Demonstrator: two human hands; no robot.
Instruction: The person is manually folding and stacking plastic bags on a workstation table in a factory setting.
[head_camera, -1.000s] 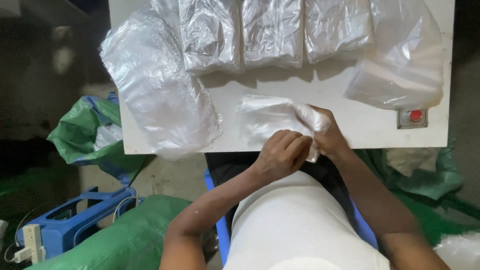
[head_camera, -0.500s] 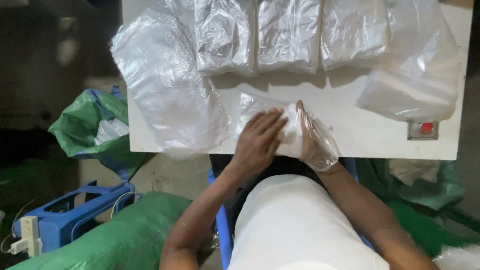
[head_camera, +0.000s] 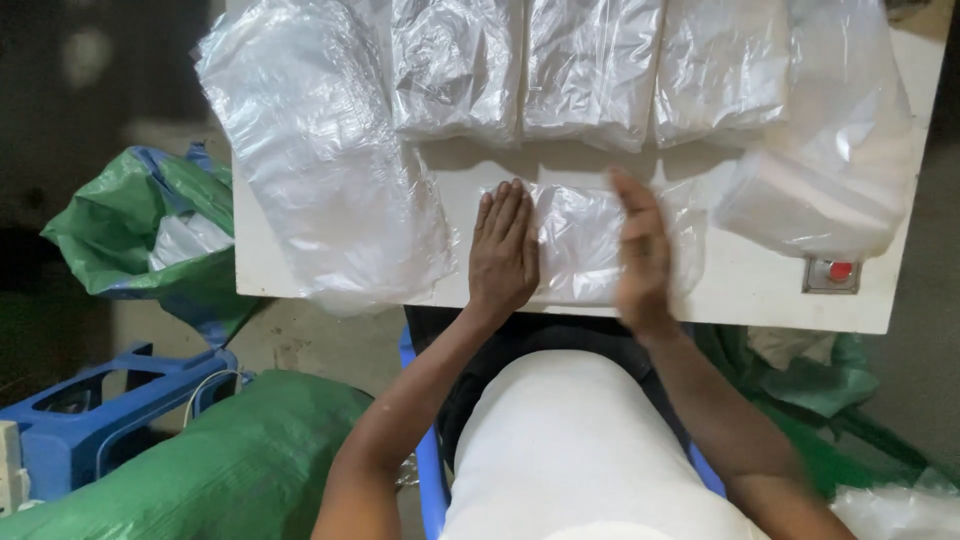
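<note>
Table: white, flat top, filling the upper half of the head view; its near edge runs from 9 to 3 o'clock just in front of the person's body.
Loose sheet pile: large heap of clear plastic at 10 o'clock from the hands, overhanging the table's left edge.
Bagged bundle: clear plastic bag with a pale block inside, at 2 o'clock from the hands, near the right edge.
Packed row: three clear-wrapped packs side by side at 12 o'clock, along the far edge, well apart from the hands.
Green sack: on the floor at 7 o'clock, beside a blue crate.
Worked piece: small clear plastic bag, lying flat on the table near its near edge; long axis runs 9 to 3 o'clock; it lies between the two hands and partly under them.
Left hand: flat, fingers together and pointing to 12 o'clock, palm down on the bag's left end; nothing gripped.
Right hand: blurred, fingers extended toward 12 o'clock over the bag's right part; whether it presses the plastic or hangs just above cannot be told.
Hands to each other: apart, the bag's middle showing between them; both about equally near it.
Red button: small, in a grey plate at 3 o'clock.
</note>
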